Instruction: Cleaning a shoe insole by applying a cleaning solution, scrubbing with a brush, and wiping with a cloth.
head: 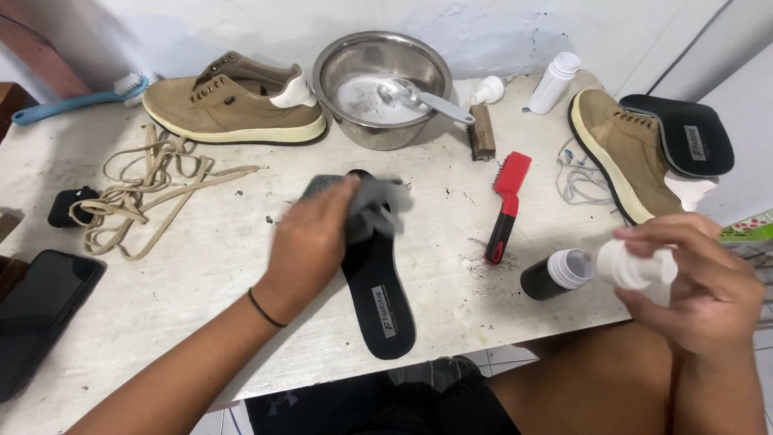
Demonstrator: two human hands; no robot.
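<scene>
Shoe-cleaning table seen from above, both hands busy.
The left hand [310,238] presses a grey cloth [377,205], blurred, onto the upper end of a black insole [378,302] lying flat at the table's [201,266] front edge. The right hand [692,282] curls its fingers around a small white bottle [636,266] beyond the table's right edge, beside a dark bottle [555,275] and a red brush [505,205].

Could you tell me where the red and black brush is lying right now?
The red and black brush lies right of centre on the table, between the black insole and the dark bottle.
</scene>
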